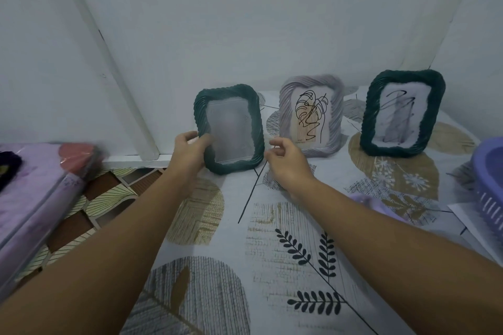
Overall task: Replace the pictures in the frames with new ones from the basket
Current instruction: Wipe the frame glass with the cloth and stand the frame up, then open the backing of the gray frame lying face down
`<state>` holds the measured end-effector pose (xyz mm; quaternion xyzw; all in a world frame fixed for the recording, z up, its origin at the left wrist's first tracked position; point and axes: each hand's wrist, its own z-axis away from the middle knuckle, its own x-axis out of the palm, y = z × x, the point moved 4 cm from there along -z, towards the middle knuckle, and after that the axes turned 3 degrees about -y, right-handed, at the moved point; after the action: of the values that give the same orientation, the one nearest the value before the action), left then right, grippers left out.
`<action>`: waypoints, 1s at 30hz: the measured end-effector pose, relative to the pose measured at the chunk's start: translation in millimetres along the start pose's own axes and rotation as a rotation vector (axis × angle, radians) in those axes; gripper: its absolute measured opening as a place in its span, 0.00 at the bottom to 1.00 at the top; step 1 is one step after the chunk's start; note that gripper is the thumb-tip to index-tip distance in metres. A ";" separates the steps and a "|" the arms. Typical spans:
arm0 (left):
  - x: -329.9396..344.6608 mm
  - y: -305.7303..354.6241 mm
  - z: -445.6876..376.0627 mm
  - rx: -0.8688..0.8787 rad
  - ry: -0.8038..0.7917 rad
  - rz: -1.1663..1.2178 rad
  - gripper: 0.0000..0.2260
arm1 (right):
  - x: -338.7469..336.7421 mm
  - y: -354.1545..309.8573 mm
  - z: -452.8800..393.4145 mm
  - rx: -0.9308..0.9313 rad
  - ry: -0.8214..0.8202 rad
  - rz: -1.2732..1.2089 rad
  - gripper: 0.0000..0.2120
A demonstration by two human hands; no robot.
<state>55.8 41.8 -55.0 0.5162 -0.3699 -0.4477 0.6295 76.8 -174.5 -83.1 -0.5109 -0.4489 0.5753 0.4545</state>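
Three frames stand upright in a row at the back of the surface, against the wall. The left frame is dark green with a rope-like rim, and its window shows only a cloudy, blank pane. The left hand grips that frame at its lower left edge, thumb across the front of the pane and fingers curled behind the rim. The right hand hovers just beside the frame's lower right corner, fingers loosely curled and holding nothing; whether a fingertip touches the rim cannot be told.

The middle frame is pale lilac and holds a line drawing of a leaf. The right frame, dark green, holds a blurred picture with dark scribbled lines.

A purple basket sits at the right edge of the surface, on a white sheet. A patterned cloth covers the surface. At far left lies a lilac bed.
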 end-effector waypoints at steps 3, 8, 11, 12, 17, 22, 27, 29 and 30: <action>-5.9 9.9 18.8 0.276 0.254 -0.257 0.26 | -15.0 2.7 6.9 -0.027 0.059 -0.009 0.07; 30.0 33.5 64.8 0.655 0.254 -0.344 0.07 | -51.9 -0.8 17.1 -0.051 0.187 -0.075 0.04; 70.9 41.1 77.3 0.685 0.097 -0.389 0.01 | -78.1 -3.2 21.0 -0.064 0.246 -0.047 0.05; 84.3 41.3 77.3 0.672 0.065 -0.420 0.02 | -86.7 -4.8 21.4 -0.075 0.255 -0.013 0.06; 132.8 35.0 60.9 0.462 -0.052 -0.440 0.10 | -118.5 -6.5 9.8 -0.062 0.258 0.122 0.16; 162.9 31.6 39.7 0.330 -0.155 -0.432 0.18 | -131.4 -7.6 0.2 -0.008 0.169 0.089 0.26; 176.3 29.6 17.9 0.186 -0.119 -0.429 0.18 | -129.3 0.4 -15.1 0.047 0.094 0.082 0.28; 179.6 28.2 14.3 0.117 -0.127 -0.398 0.18 | -126.4 3.2 -19.7 0.077 0.084 0.081 0.29; 180.5 27.3 13.2 0.085 -0.128 -0.387 0.17 | -125.1 6.5 -22.5 0.089 0.081 0.072 0.28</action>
<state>107.2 -131.3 -25.0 0.5742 -0.3216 -0.5760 0.4849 106.9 -297.3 -68.7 -0.5290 -0.3855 0.5892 0.4737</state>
